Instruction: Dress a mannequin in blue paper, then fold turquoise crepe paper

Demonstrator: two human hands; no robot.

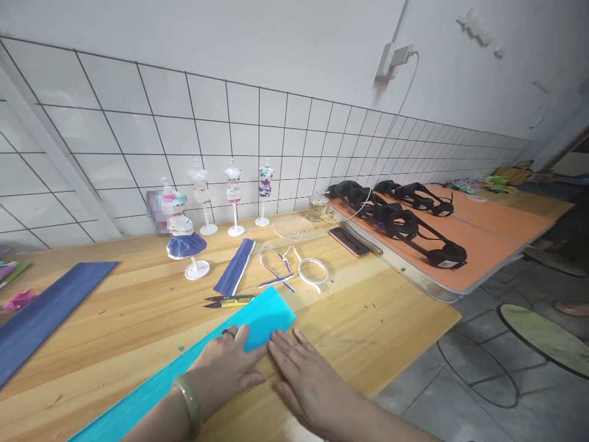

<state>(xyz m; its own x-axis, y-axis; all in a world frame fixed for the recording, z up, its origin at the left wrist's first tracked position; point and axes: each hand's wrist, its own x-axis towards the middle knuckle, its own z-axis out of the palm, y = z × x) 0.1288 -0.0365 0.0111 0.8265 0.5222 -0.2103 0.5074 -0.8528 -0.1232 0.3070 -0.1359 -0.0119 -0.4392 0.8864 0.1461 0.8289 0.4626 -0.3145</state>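
A long turquoise strip of cloth (271, 313) lies slantwise on the wooden table. My left hand (225, 362) rests on it, fingers partly bent, thumb apart, pressing it down. Flat along its right edge, near the end, my right hand (308, 374) lies with its fingers stretched out. Just beyond the strip are thread snips (230, 301) with a yellow handle, partly covered by it. A short blue cloth piece (235, 267) with a white edge, narrow trimmings (276, 270) and a white tape roll (313, 271) lie farther back.
Several small mannequins (234, 196) stand by the tiled wall, one wearing a blue skirt (186, 245). A wide blue strip (50, 313) lies left. A phone (350, 241), a glass jar (318, 207) and black strapped devices (405, 224) on an orange board (488, 233) are right.
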